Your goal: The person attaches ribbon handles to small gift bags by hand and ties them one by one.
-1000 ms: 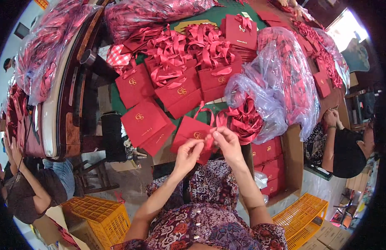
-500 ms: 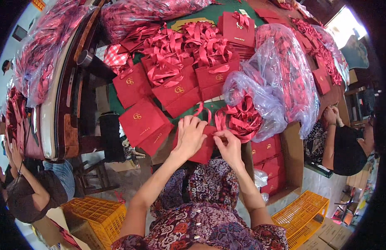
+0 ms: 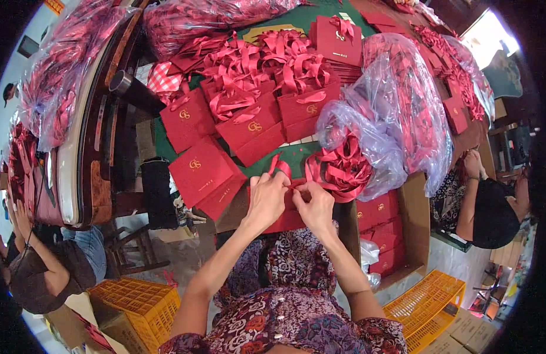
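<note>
At the table's near edge, a small red paper bag lies under my two hands. My left hand is closed at the bag's top, pinching a red ribbon whose loop stands up above the fingers. Close beside it, my right hand is closed too, thumb and fingertips pinched at the bag's upper edge on what looks like the same ribbon; the fingertips partly hide it. Just beyond the right hand lies a heap of loose red ribbons, spilling from a clear plastic bag.
Several red bags with gold print spread over the green tabletop. A dark tumbler stands at left. An open cardboard box of red bags sits at right, above a yellow crate. Other people's arms work at both sides.
Both hands have drawn closer together over the bag. My left hand's fingers have curled in from lying spread, and the right hand has moved slightly left and down.
</note>
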The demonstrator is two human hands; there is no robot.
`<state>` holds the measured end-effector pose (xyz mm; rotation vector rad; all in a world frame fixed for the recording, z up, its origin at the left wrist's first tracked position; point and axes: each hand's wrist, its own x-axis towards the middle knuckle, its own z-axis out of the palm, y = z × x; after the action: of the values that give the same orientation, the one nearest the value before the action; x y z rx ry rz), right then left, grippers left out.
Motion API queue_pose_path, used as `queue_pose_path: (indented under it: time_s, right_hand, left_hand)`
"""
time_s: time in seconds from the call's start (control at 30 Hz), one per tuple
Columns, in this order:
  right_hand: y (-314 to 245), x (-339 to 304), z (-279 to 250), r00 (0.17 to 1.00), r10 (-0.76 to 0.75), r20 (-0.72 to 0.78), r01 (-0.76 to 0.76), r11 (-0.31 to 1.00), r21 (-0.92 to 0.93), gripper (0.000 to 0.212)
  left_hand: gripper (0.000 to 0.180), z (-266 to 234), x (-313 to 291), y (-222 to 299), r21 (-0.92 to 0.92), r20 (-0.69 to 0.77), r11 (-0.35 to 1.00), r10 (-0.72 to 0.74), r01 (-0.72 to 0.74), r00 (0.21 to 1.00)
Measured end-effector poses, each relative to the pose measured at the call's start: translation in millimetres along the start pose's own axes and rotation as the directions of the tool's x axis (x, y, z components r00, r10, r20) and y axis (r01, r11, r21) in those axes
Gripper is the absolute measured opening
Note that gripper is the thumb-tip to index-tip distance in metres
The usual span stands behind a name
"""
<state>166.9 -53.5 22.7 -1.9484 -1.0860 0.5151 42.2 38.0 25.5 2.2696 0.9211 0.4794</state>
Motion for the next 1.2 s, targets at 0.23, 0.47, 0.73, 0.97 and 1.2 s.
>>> queue_pose_path:
  time_s: [0.23, 0.47, 0.73, 0.97, 1.2]
  right_hand:
    - [-1, -6, 9, 0.96, -0.271, -0.066, 0.259, 0.955, -0.145, 0.015]
    - [0, -3, 3, 0.992, -0.122, -0.003, 0.122, 0.988, 0.092, 0.014]
    - [-6, 7, -10, 0.938, -0.346, 0.032, 0.347, 0.931, -0.113, 0.023]
    - [11, 20, -32, 0.906, -0.328, 0.268, 0.306, 0.944, 0.12, 0.014]
    - [25, 42, -43, 0.754, -0.37, 0.543, 0.304, 0.929, 0.21, 0.014]
  left_hand:
    - [0.012, -3, -8, 3, -0.055, -0.082, 0.997, -0.054, 0.049, 0.995]
    - [0.012, -2, -12, 1, -0.205, -0.088, 0.974, -0.114, 0.094, 0.99]
    - [0.011, -11, -9, 4, -0.132, -0.021, 0.988, -0.081, 0.078, 0.996]
    - [0.021, -5, -17, -10, -0.236, 0.074, 0.962, -0.12, 0.134, 0.99]
    - [0.008, -11, -27, 10, 0.122, -0.025, 0.955, 0.275, -0.27, 0.961]
